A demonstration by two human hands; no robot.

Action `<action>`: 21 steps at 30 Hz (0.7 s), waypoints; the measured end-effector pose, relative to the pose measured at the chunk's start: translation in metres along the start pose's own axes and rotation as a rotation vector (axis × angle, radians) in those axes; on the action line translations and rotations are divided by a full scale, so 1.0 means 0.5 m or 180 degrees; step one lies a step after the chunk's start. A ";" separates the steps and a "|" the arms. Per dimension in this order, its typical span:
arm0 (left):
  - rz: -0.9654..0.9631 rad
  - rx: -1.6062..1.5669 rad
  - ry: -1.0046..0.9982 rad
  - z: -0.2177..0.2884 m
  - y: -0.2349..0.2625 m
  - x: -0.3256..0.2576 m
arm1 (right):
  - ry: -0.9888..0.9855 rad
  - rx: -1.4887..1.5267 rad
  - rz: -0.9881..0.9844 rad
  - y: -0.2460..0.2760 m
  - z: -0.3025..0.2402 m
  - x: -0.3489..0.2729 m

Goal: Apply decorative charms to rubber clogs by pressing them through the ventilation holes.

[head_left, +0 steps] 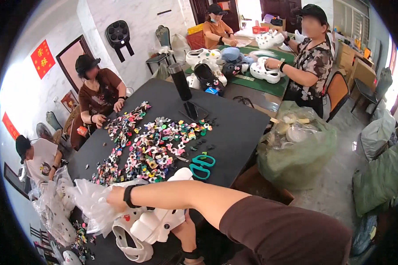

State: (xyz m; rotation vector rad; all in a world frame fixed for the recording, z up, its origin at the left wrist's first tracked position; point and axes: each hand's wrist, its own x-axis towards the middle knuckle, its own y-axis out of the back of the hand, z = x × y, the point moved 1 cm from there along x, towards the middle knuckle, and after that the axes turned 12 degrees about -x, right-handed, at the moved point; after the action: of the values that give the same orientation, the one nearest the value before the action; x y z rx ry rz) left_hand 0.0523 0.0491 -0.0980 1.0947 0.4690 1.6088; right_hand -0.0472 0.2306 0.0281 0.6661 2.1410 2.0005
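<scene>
White foam clogs (pixel 152 225) lay at the near edge of the black table (pixel 234 132), gripped from below by one of the person's hands (pixel 186 234), its fingers closed on the shoe's side; which hand it was could not be settled with certainty, though it sat as the left would with the arms crossed. Across it reached the other forearm, wearing a black wristband, and that hand (pixel 115 201) was buried in a clear plastic bag (pixel 91 198), bunching the film in a closed grasp just beside the clogs. Beyond the bag spread a wide scatter of small colourful shoe charms (pixel 150 145) over the tabletop, with teal-handled scissors (pixel 201 165) lying near them and a dark tumbler (pixel 180 81) standing farther back. Seated at the table's left side, a person in a brown top (pixel 99 95) fingered the charms. On the green-covered table (pixel 269 86) behind, more white clogs (pixel 264 70) were handled by two other people. A bulging green sack (pixel 296 154) stood on the floor to the right.
</scene>
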 end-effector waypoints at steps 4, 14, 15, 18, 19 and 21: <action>0.0195 0.0000 0.0260 -0.019 -0.013 -0.004 | 0.0255 0.0143 -0.0781 0.027 -0.002 -0.004; 0.0149 0.0010 0.0047 -0.015 -0.006 -0.006 | -0.0085 0.0240 0.0287 -0.003 0.063 0.003; 0.0140 -0.0088 0.0078 -0.010 -0.004 -0.003 | -0.0309 0.0219 0.0463 -0.002 0.065 0.005; 0.0315 -0.0058 -0.0107 0.008 0.007 0.008 | -0.0695 0.0321 0.1105 0.042 0.071 -0.002; 0.0503 0.0008 -0.0301 0.014 0.012 0.010 | -0.1088 0.0506 0.1284 0.074 0.078 -0.012; 0.0547 0.0094 -0.0356 0.021 0.019 0.015 | -0.1040 0.0726 0.2061 0.160 0.103 -0.065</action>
State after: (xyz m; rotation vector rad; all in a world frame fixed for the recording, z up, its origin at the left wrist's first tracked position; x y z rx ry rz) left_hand 0.0561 0.0503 -0.0826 1.2685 0.3327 1.6829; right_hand 0.0197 0.2662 0.0940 1.7732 2.1314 1.7096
